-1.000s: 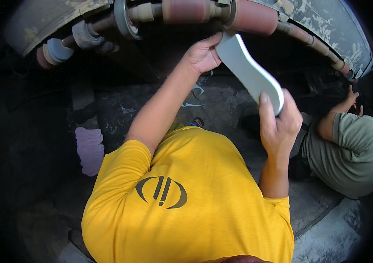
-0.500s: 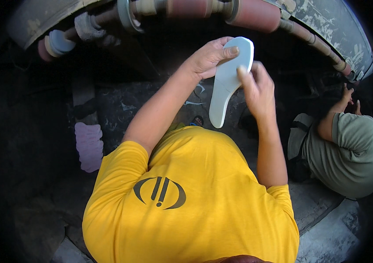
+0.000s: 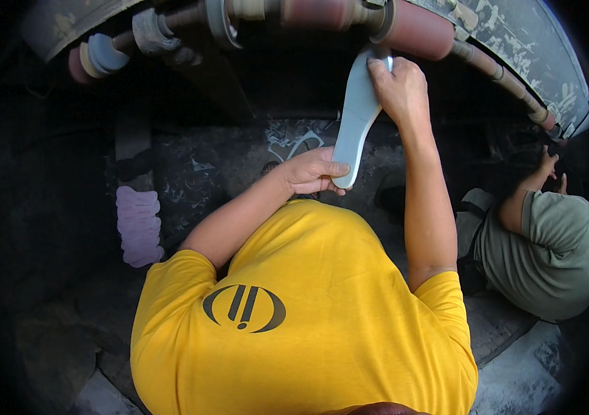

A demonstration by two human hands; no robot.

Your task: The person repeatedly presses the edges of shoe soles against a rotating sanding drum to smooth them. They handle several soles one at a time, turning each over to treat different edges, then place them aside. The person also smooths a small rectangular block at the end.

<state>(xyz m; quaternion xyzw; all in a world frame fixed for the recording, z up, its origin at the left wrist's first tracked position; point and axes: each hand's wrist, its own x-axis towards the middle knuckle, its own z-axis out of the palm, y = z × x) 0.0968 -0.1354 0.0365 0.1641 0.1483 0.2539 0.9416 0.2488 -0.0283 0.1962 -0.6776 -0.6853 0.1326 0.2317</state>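
Observation:
Both of my hands hold a pale blue foam shoe sole (image 3: 359, 104). Its narrow end is pinched by my left hand (image 3: 314, 170), thumb on top and fingers underneath. Higher up, my right hand (image 3: 401, 88) grips the edge of the wide end with the thumb on the upper face. That wide end lies right below a red sanding roller (image 3: 417, 29) on a shaft; whether they touch I cannot tell.
The machine shaft carries another red roller (image 3: 316, 12) and a grey wheel (image 3: 104, 54). A stack of pink soles (image 3: 139, 225) lies at the left. Pale offcuts (image 3: 306, 144) litter the floor. A co-worker in a green shirt (image 3: 549, 245) sits at the right.
My left hand has gone from the sole's wide end to its narrow end. The sole has moved up to the roller, and my right hand has shifted up with it.

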